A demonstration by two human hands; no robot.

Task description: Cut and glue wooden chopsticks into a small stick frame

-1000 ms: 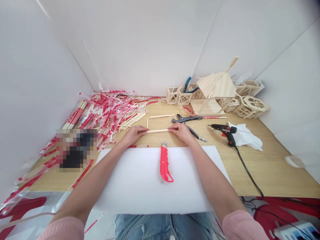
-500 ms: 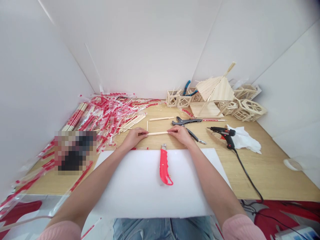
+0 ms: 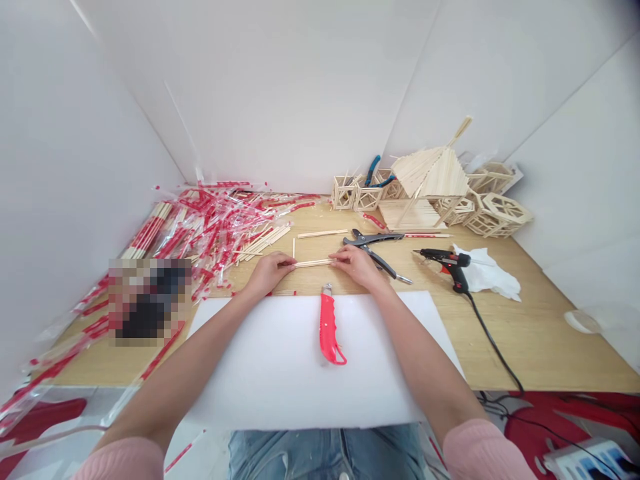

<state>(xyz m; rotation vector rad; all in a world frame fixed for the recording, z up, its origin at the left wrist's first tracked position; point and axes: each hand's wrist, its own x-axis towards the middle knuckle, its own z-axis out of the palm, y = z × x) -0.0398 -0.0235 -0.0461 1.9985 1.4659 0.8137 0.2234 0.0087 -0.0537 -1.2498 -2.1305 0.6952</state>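
Our left fingertips are closed in a pinch on one end of a thin pale wooden stick, and our right fingertips are closed on the other end. The left hand and right hand thus hold it level and crosswise at the light wooden tabletop, just beyond the far edge of the white foam sheet. Whether it rests on the wood or hangs just over it we cannot tell. We judge the stick very light, stiff along its length yet easy to snap if bent, and smooth enough to roll. The ends, where we have it, give the steadiest hold. It reads as one stick, though a second may lie against it. On the sheet lies one red-handled utility knife. Just beyond the hands we count a long loose stick and a short loose stick. To the right are one pair of dark-handled cutting pliers, one black hot glue gun with its cord, and one crumpled white tissue. One pair of blue-handled pliers stands among the stick-built models at the back: one roofed house, at least three cube frames and several hexagonal ones. To the left lies a heap of red-and-clear wrappers, too many to count.
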